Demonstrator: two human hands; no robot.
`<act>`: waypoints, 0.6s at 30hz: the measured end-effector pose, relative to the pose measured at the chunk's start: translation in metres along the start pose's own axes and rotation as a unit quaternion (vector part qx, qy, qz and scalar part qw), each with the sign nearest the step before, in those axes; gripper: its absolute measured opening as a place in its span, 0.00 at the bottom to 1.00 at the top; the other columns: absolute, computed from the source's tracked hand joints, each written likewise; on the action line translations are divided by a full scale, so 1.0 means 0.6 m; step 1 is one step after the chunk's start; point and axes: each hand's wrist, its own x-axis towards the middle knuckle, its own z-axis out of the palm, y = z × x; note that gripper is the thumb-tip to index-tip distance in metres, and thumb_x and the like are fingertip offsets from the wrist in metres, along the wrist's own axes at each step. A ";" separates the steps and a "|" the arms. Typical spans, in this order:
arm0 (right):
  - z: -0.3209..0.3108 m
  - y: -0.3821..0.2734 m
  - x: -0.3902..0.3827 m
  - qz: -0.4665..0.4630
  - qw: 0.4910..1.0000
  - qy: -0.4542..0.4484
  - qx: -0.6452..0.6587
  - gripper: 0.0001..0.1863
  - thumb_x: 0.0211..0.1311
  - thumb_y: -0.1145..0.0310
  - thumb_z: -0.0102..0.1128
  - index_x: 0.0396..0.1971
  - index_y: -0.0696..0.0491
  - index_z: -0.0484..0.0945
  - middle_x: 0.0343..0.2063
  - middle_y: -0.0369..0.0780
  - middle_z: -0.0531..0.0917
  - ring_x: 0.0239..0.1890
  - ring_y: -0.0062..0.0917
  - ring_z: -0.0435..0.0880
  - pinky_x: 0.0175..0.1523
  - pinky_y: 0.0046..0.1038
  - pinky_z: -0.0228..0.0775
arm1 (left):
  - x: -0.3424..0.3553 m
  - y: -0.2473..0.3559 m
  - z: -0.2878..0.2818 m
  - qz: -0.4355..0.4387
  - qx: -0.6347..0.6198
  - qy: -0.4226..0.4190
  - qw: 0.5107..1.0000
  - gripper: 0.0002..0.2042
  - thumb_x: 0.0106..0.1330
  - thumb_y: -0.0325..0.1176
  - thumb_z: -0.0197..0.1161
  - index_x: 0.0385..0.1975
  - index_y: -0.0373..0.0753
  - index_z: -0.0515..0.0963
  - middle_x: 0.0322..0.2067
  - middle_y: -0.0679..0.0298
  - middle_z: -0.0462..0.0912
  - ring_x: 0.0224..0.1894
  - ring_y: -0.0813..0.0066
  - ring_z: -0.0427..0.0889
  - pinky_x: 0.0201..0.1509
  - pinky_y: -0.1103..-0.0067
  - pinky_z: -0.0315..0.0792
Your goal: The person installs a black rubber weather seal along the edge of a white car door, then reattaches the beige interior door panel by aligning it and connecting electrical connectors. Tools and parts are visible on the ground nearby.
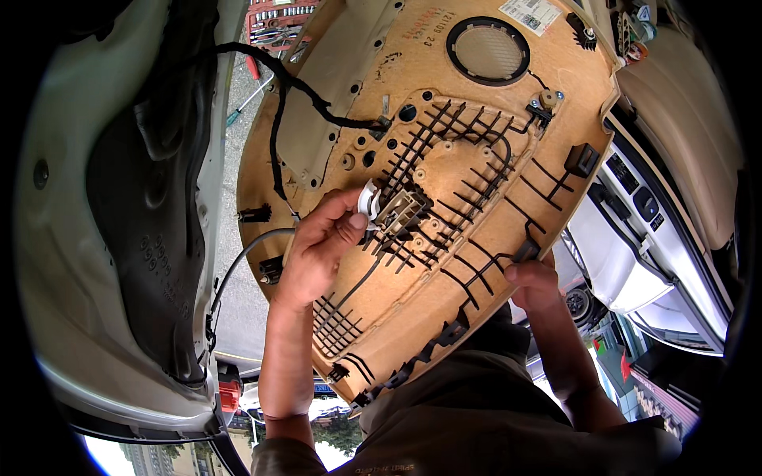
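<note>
A car door trim panel (440, 262) is turned with its tan back face up, its middle covered in black plastic ribs. My left hand (317, 246) is closed, pinching a small white curved plastic piece (368, 203) between thumb and fingers. Just beside that piece, a beige slotted bracket (403, 213) is set among the ribs. My right hand (536, 282) grips the panel's right edge, thumb on the back face and fingers hidden beneath. A thin grey cable (246, 247) runs from the door toward my left wrist.
To the left stands the bare car door (159, 206) with its black liner. A taped black wiring harness (313, 99) links door and panel. Behind lie a red tool tray (274, 24) and a screwdriver (242, 109) on the ground. A tan seat (675, 119) is at right.
</note>
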 end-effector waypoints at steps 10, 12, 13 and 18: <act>0.009 -0.005 0.001 -0.006 0.999 0.005 0.042 0.45 0.40 0.79 0.63 0.67 0.63 0.63 0.57 0.47 0.79 0.60 0.37 0.79 0.65 0.37 0.72 | 0.027 -0.021 -0.031 -0.087 -0.059 -0.048 0.993 0.16 0.76 0.32 0.58 0.57 0.30 0.79 0.37 0.66 0.84 0.40 0.80 0.77 0.50 0.82 0.72; 0.011 -0.005 0.002 -0.004 0.999 0.008 0.044 0.45 0.39 0.79 0.63 0.67 0.63 0.63 0.57 0.46 0.79 0.60 0.36 0.79 0.64 0.36 0.72 | 0.031 -0.023 -0.036 -0.082 -0.068 -0.059 0.993 0.16 0.75 0.31 0.58 0.57 0.29 0.79 0.40 0.64 0.85 0.40 0.79 0.79 0.51 0.81 0.73; 0.011 -0.006 0.001 -0.008 0.999 0.007 0.041 0.45 0.39 0.79 0.63 0.67 0.63 0.63 0.57 0.46 0.79 0.60 0.36 0.79 0.64 0.36 0.72 | 0.031 -0.021 -0.034 -0.086 -0.064 -0.060 0.992 0.16 0.76 0.31 0.58 0.57 0.30 0.79 0.39 0.65 0.85 0.40 0.79 0.79 0.51 0.81 0.73; 0.014 -0.006 0.000 -0.008 0.999 0.009 0.036 0.46 0.40 0.79 0.64 0.67 0.63 0.62 0.57 0.46 0.78 0.60 0.35 0.79 0.64 0.36 0.72 | 0.030 -0.013 -0.021 -0.084 -0.056 -0.059 0.993 0.15 0.76 0.31 0.57 0.56 0.30 0.78 0.39 0.66 0.85 0.40 0.80 0.79 0.49 0.81 0.74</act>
